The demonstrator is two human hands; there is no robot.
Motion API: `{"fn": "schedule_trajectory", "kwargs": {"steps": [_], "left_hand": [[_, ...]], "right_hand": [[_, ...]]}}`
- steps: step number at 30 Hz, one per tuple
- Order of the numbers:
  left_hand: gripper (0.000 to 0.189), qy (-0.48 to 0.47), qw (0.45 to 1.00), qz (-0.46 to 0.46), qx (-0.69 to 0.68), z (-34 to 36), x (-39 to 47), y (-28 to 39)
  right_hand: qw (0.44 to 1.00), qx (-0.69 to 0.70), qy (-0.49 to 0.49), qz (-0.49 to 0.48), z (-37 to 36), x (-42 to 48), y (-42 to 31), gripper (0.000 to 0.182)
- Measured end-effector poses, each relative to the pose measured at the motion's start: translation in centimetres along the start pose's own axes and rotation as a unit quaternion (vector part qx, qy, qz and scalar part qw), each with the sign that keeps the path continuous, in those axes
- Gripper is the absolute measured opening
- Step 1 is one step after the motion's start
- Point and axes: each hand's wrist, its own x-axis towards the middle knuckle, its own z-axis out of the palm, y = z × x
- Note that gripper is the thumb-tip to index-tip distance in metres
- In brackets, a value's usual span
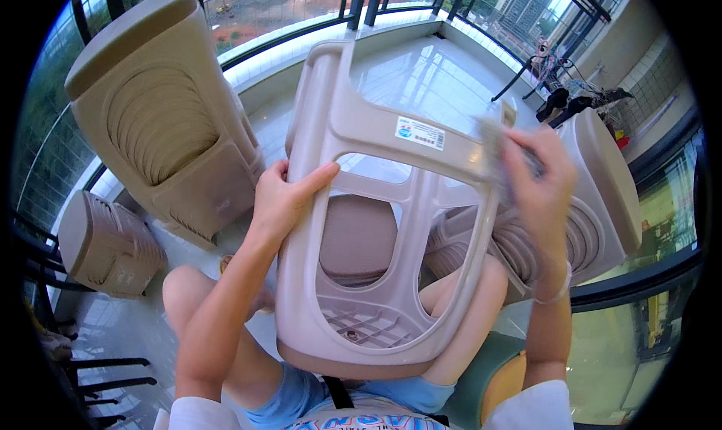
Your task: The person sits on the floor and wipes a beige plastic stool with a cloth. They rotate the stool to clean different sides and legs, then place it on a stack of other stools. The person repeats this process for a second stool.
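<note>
A beige plastic stool (361, 114) lies across my lap, its seat towards my body and its legs pointing away. My left hand (290, 196) grips its left leg, the thumb over the edge of the side opening. On the crosspiece between the legs is a printed sticker (420, 133). My right hand (541, 173) is at the stool's right leg, blurred, with a greyish thing (496, 154) in its fingers, perhaps a cloth or scrubbing pad; the blur hides what it is.
Tall stacks of beige stools stand at the left (163, 103) and right (603, 193). A shorter stack (110, 247) is at the far left. Another stool seat (358, 235) shows through the opening. Railings (282, 41) border the tiled floor; a cluttered rack (555, 86) stands at the back right.
</note>
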Motion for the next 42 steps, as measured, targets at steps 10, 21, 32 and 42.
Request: {"fn": "schedule_trajectory", "kwargs": {"steps": [10, 21, 32, 42], "left_hand": [[0.059, -0.02, 1.0, 0.012, -0.02, 0.3, 0.3, 0.2], [0.064, -0.039, 0.999, -0.004, -0.032, 0.3, 0.3, 0.4], [0.058, -0.008, 1.0, 0.007, 0.001, 0.4, 0.8, -0.1], [0.059, -0.018, 1.0, -0.023, -0.006, 0.0, 0.7, 0.2]], "right_hand": [[0.949, -0.172, -0.134, -0.228, 15.9, 4.7, -5.7, 0.017], [0.978, -0.197, -0.015, -0.061, 4.4, -2.6, 5.3, 0.018], [0.989, -0.071, 0.04, 0.122, 3.7, -6.6, 9.0, 0.018], [0.997, -0.067, 0.046, 0.001, 5.3, -5.2, 3.9, 0.018]]}}
